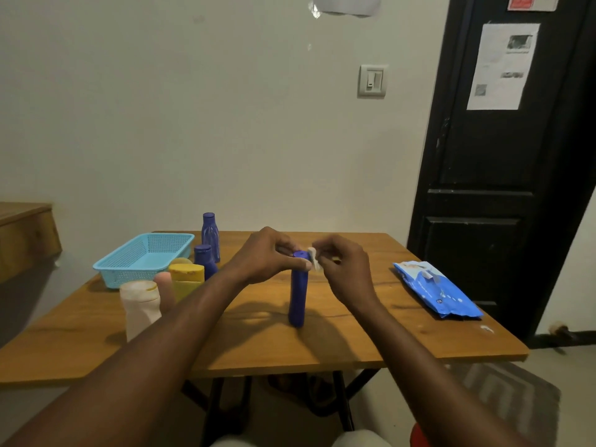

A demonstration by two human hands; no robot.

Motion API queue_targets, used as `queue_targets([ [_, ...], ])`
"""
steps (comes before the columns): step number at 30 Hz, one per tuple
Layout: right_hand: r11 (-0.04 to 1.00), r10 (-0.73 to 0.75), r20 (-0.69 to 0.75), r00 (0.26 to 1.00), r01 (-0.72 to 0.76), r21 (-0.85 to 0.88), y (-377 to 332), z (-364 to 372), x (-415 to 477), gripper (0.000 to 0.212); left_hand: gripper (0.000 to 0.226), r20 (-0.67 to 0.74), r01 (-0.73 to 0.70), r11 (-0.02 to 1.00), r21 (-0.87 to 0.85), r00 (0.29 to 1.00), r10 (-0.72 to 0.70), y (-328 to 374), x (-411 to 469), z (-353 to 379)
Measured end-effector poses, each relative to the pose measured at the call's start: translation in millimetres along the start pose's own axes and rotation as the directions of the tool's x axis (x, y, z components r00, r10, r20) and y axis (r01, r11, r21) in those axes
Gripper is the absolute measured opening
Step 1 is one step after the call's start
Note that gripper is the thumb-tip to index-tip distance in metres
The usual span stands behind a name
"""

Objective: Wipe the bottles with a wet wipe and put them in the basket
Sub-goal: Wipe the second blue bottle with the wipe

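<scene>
While the left hand (267, 253) grips an upright blue bottle (298, 295) on the desk (371, 333), the right hand (346, 269) pinches a white wipe (314, 258) at its top; other bottles (186, 279) stand just beside the basket (142, 271).

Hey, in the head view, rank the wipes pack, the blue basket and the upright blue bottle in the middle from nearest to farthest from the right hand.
1. upright blue bottle, just left of the right hand, which pinches a wet wipe.
2. wipes pack, off to its right.
3. blue basket, far left.
</scene>
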State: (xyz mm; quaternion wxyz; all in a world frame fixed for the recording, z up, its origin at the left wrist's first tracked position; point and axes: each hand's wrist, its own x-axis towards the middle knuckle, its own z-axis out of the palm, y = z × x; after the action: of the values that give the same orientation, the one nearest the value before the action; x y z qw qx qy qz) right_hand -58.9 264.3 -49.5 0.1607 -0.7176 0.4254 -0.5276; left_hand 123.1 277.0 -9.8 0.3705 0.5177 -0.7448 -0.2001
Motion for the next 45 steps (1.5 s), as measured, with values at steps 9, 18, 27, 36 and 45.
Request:
queue_targets([
  [9, 0.916, 0.227, -0.078, 0.971, -0.185, 0.355, 13.7, 37.6, -49.7, 0.038, 0.027, 0.035, 0.020, 1.000, -0.011, 0.999, -0.020, -1.1, -0.1, -2.8],
  [18, 0.933, 0.234, -0.003, 0.972, -0.223, 0.282, -1.1, 39.0, -28.8, 0.046, 0.032, 0.073, -0.024, 0.999, 0.029, 0.997, 0.022, -1.1, -1.4, -2.1],
  [27, 0.954, 0.170, -0.119, 0.978, -0.133, 0.269, 1.7, 40.1, -46.2, 0.046, 0.036, 0.158, -0.046, 0.986, 0.157, 0.987, 0.021, 4.0, 0.1, -4.2],
  [36, 0.916, 0.207, 0.084, 0.975, -0.223, 0.334, 6.6, 42.9, -28.0, 0.035, 0.050, 0.135, -0.073, 0.971, 0.227, 0.990, 0.043, 8.0, 1.4, -3.4],
  [45, 0.944, 0.163, -0.185, 0.969, -0.099, 0.313, -2.1, 51.5, -53.8, 0.038, 0.026, 0.021, -0.107, 0.984, 0.146, 0.994, 0.105, -0.5, 5.8, 6.8],
])
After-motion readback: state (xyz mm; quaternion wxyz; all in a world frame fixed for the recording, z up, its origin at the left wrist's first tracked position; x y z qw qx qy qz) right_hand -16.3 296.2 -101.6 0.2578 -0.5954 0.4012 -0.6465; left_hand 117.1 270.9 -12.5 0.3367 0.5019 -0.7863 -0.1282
